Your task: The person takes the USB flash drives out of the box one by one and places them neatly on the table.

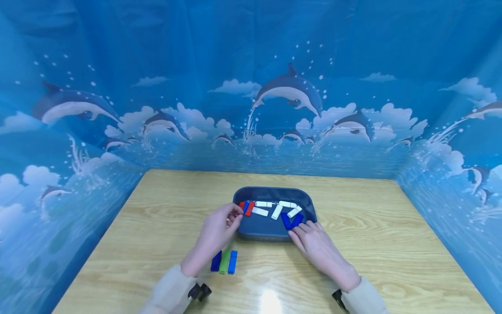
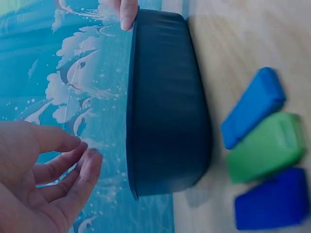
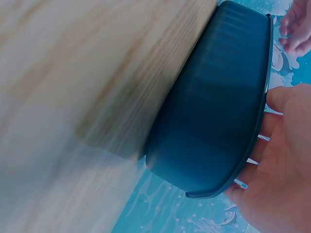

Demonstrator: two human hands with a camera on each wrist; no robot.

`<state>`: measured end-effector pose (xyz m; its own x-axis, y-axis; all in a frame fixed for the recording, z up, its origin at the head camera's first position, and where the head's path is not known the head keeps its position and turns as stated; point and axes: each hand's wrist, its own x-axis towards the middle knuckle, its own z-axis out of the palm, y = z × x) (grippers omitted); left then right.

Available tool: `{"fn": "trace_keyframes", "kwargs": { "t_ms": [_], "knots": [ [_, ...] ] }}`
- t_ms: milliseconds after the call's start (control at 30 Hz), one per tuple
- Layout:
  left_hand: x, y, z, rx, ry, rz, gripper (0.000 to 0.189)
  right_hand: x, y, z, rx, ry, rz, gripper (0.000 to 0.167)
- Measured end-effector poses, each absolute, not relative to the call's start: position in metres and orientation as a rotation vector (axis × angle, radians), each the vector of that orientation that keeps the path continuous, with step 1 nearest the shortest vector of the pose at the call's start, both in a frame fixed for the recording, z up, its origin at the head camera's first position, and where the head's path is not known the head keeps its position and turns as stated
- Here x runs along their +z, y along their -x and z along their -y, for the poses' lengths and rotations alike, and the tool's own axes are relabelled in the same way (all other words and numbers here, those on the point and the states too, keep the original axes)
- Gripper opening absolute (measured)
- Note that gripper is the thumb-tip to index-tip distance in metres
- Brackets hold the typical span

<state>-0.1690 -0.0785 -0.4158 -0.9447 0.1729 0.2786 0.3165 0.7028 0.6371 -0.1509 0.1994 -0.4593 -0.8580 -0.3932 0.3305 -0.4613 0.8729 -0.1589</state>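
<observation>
My left hand (image 1: pixel 219 226) hovers at the left end of a dark blue tray (image 1: pixel 266 237), its fingers loosely bent. No object shows between those fingers (image 2: pixel 90 167) in the left wrist view. Close to them in the tray lie red blocks (image 1: pixel 249 209) with a blue block (image 1: pixel 245 206) between. My right hand (image 1: pixel 313 244) holds the tray's near right rim. Its fingers reach over the edge, their tips hidden in the right wrist view, and the thumb (image 3: pixel 276 98) touches the rim. Two dark blue blocks (image 1: pixel 286 220) lie beside its fingertips.
Several white blocks (image 1: pixel 276 212) lie inside the tray. On the wooden table (image 1: pixel 157 226), near the left forearm, a dark blue block (image 1: pixel 216 261), a green block (image 1: pixel 225 261) and a lighter blue block (image 1: pixel 232 262) stand in a row. A dolphin-printed curtain (image 1: pixel 219 161) surrounds the table.
</observation>
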Motion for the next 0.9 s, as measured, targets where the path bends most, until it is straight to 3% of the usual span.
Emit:
{"fn": "trace_keyframes", "kwargs": {
  "t_ms": [400, 900],
  "knots": [
    [-0.415, 0.205, 0.037, -0.637, 0.487, 2.915, 0.032, -0.462, 0.153, -0.200, 0.323, -0.663, 2.721, 0.019],
    [-0.433, 0.224, 0.021, -0.193, 0.456, 2.988, 0.032, -0.462, 0.152, -0.200, 0.309, -0.659, 2.718, 0.019]
  ]
}}
